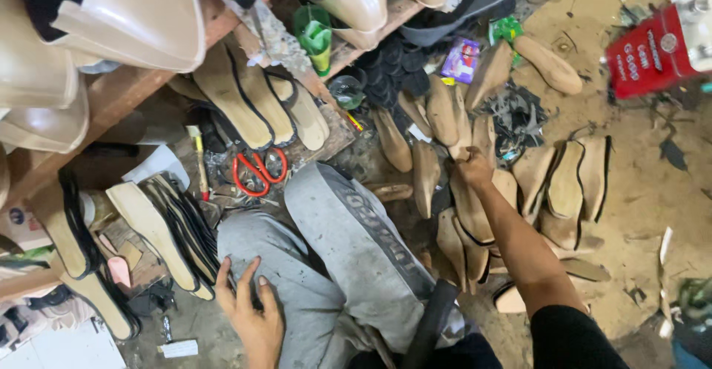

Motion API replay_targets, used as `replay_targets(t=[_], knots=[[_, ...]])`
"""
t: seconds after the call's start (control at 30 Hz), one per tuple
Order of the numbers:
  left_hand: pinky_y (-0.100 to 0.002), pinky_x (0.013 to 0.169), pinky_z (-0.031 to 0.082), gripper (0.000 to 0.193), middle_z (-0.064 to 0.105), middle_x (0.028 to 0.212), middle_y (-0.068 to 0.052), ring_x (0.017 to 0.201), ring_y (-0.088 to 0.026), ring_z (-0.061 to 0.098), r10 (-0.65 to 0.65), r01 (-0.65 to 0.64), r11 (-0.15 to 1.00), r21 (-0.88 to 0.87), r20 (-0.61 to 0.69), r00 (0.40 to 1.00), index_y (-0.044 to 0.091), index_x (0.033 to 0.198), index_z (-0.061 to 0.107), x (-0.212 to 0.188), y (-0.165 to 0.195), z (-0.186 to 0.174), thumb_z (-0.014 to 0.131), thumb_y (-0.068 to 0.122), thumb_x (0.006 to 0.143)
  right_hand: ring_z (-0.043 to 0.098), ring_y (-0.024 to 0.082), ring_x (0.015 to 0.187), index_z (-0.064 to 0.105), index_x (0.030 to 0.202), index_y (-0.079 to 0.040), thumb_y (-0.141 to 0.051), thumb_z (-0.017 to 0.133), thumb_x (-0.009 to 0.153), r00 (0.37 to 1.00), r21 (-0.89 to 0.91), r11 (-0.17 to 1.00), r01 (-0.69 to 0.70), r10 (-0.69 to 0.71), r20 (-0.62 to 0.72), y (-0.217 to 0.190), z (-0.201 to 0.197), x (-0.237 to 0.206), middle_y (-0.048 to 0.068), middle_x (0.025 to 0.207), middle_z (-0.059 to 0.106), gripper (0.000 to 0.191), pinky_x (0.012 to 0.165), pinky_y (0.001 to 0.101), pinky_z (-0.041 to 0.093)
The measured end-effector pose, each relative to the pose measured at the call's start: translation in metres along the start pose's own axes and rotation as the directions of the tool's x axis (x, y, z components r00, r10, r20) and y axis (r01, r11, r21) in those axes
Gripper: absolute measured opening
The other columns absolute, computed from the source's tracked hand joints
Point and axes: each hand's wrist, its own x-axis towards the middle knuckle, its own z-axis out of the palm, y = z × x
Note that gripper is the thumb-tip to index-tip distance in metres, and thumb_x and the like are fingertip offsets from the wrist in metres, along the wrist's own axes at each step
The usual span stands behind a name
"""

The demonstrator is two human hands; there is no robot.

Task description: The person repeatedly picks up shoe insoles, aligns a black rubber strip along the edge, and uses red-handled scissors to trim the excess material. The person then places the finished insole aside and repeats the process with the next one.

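My right hand (pixel 475 167) is out over the floor pile, grip closing on a tan wooden shoe last (pixel 466 207); can't tell how firmly. Left hand (pixel 251 311) flat on my grey trouser leg (pixel 297 265), released. Risk: tug w/ a loose hold and neighbouring lasts slide.

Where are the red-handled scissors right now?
In the head view, the red-handled scissors lie left of centre on the floor, just above the grey-trousered knee and below the leaning row of tan insoles.
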Motion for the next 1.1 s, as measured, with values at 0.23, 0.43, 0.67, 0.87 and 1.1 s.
replay_targets(t=[0.23,0.43,0.67,0.87,1.1], knots=[[-0.048,0.116,0.037,0.033,0.048,0.149,-0.025,0.138,-0.042,0.046,-0.051,0.054,0.997,0.061,-0.056,0.997,0.01,0.121,0.07,0.013,-0.002,0.006,0.062,0.006,0.089,0.061,0.051,0.109,0.03,0.152,-0.006,-0.046,0.075,0.077,0.994,-0.22,0.971,0.09,-0.101,-0.041,-0.052,0.048,0.049,0.025,0.136,0.062,0.096,0.097,0.0512,0.049],[-0.047,0.113,0.039,0.03,0.05,0.147,-0.023,0.138,-0.041,0.048,-0.105,0.113,0.988,0.103,-0.077,0.991,0.01,0.117,0.071,0.023,-0.001,0.011,0.064,0.007,0.088,0.051,0.063,0.109,0.016,0.156,-0.003,-0.052,0.08,0.085,0.998,-0.424,0.904,-0.055,0.06,0.0,-0.081,0.071,0.074,0.051,0.13,0.04,0.108,0.092,0.0557,0.045],[-0.044,0.113,0.043,0.031,0.058,0.139,-0.019,0.134,-0.036,0.056,-0.106,0.1,0.993,-0.067,-0.09,0.99,0.007,0.121,0.069,0.074,0.013,0.024,0.065,0.003,0.091,0.06,0.043,0.09,0.036,0.138,-0.002,-0.053,0.062,0.093,0.862,0.293,0.867,-0.402,0.251,0.44,-0.09,0.07,0.075,0.034,0.104,0.056,0.074,0.082,0.0451,0.051],[-0.046,0.116,0.041,0.038,0.053,0.143,-0.024,0.136,-0.039,0.052,0.04,-0.075,0.976,-0.202,-0.173,0.984,0.003,0.134,0.063,0.18,0.024,0.06,0.064,0.003,0.096,0.066,0.026,0.075,0.055,0.12,-0.002,-0.056,0.044,0.103,0.748,0.694,0.288,-0.66,0.168,0.642,-0.08,0.051,-0.002,0.018,0.083,0.069,0.057,0.073,0.0364,0.054],[-0.055,0.104,0.037,0.077,0.038,0.14,-0.041,0.122,-0.053,0.04,0.005,0.003,0.998,0.065,-0.114,0.993,-0.015,0.133,0.05,0.277,0.021,0.104,0.083,0.031,0.08,0.064,0.039,0.111,0.042,0.149,0.004,-0.043,0.066,0.091,0.824,0.86,0.012,-0.51,-0.279,0.493,-0.086,-0.044,-0.154,0.03,0.126,0.063,0.079,0.097,0.0509,0.05]])
